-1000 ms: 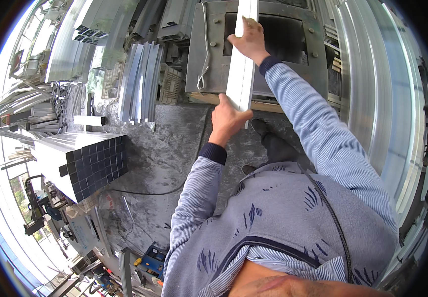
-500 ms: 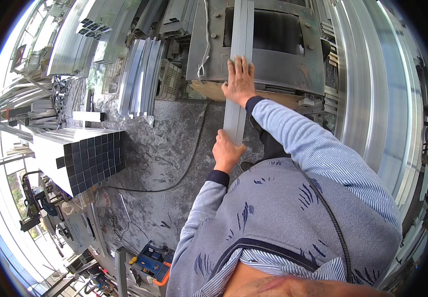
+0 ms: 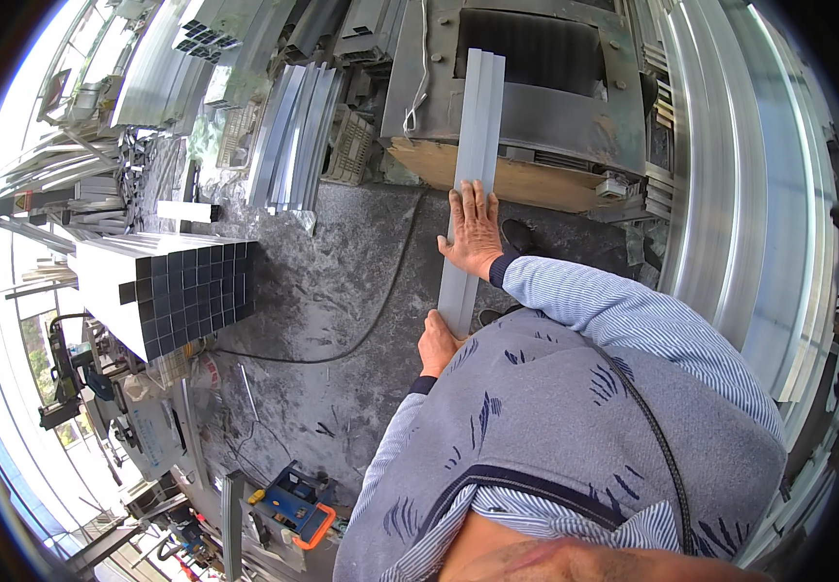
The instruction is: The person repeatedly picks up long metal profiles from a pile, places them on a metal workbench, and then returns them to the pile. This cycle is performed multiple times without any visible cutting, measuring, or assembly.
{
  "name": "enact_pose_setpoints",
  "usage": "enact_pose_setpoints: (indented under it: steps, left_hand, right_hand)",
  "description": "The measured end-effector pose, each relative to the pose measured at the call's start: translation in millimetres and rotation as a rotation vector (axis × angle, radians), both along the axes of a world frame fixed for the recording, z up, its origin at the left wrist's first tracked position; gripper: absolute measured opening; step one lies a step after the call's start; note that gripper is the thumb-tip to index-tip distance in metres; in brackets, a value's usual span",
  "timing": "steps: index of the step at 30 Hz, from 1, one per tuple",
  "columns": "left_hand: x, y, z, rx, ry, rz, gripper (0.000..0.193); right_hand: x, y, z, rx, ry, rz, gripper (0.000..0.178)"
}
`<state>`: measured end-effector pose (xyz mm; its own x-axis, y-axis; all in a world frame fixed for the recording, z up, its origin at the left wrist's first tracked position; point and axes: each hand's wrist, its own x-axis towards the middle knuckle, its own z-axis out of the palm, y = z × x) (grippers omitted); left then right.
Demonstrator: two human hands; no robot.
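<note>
A long silvery metal profile (image 3: 480,121) with lengthwise ridges reaches from my waist to the dark metal machine table (image 3: 545,124). Its far end lies above the table, beside the dark rectangular opening (image 3: 536,48). My left hand (image 3: 439,343) grips the near end by its left edge, close to my vest; some of its fingers are hidden beneath. Farther along, my right hand (image 3: 475,231) is laid across the top, its thumb at the left edge and its fingers wrapped over the profile.
A stack of square tubes (image 3: 196,296) stands at the left. Several long profiles (image 3: 288,136) lean beyond it near a plastic crate (image 3: 349,145). A black cable (image 3: 385,291) crosses the floor. Long metal sheets (image 3: 720,165) line the right side. A blue toolbox (image 3: 293,502) sits at lower left.
Both hands have drawn the profile back toward my body. Its far end, earlier beyond the frame's top, now shows above the machine table.
</note>
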<state>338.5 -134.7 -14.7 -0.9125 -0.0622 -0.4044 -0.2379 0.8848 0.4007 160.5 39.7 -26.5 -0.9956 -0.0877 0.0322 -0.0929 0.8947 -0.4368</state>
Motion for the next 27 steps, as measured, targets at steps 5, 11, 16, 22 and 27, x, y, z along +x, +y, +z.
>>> enact_pose_setpoints:
  steps: [5, 11, 16, 22, 27]
  left_hand:
    - [-56, 29, 5, 0.02, 0.08, -0.037, 0.074]
    - [-215, 102, 45, -0.002, 0.177, -0.135, 0.076]
    - [-327, 162, 90, 0.013, 0.181, -0.18, 0.084]
    - [-323, 159, 81, 0.006, 0.186, -0.171, 0.085]
    - [-217, 106, 43, -0.006, 0.142, -0.129, 0.077]
  right_hand:
    - [-56, 25, 3, -0.006, 0.216, -0.04, 0.099]
    - [-218, 103, 22, 0.062, 0.345, -0.105, 0.089]
    - [-343, 168, 42, 0.198, 0.312, -0.138, 0.088]
    - [-330, 167, 30, 0.218, 0.35, -0.141, 0.087]
    - [-217, 108, 14, 0.118, 0.324, -0.112, 0.091]
